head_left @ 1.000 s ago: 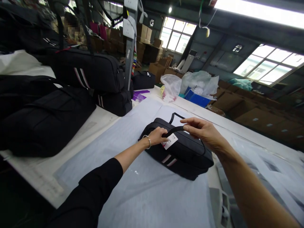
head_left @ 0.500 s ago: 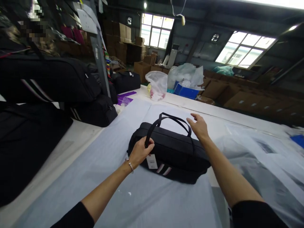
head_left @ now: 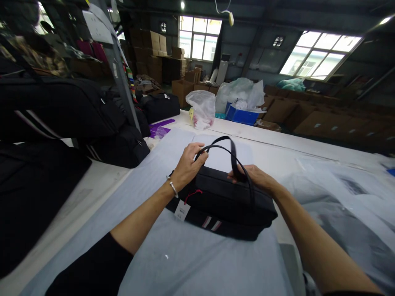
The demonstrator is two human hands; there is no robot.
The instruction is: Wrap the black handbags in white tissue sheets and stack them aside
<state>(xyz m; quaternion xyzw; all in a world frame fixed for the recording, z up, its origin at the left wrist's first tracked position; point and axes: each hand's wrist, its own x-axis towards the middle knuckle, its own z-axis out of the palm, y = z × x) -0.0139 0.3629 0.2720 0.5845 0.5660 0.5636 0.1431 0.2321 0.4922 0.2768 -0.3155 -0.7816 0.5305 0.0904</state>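
Observation:
A black duffel bag [head_left: 225, 201] lies on the pale sheet in front of me, its two strap handles [head_left: 233, 154] standing up in arches. Two light stripes run across its front, and a white hang tag [head_left: 182, 210] dangles from a red cord at the left. My left hand [head_left: 188, 164], with a bracelet at the wrist, has the left side of the handles between thumb and fingers. At the right, my right hand [head_left: 251, 176] is closed around a handle strap low over the bag's top; its fingers are partly hidden behind the strap.
More black bags [head_left: 55, 109] are piled at the left beside a grey metal post [head_left: 125, 82]. Clear plastic bags [head_left: 345, 205] lie on the right of the table. Farther back stand a filled plastic bag [head_left: 201, 109] and a blue box [head_left: 242, 114].
My left hand has moved up the handle, leaving the tag hanging lower on its cord. My right hand has come down from the air onto the right part of the handles.

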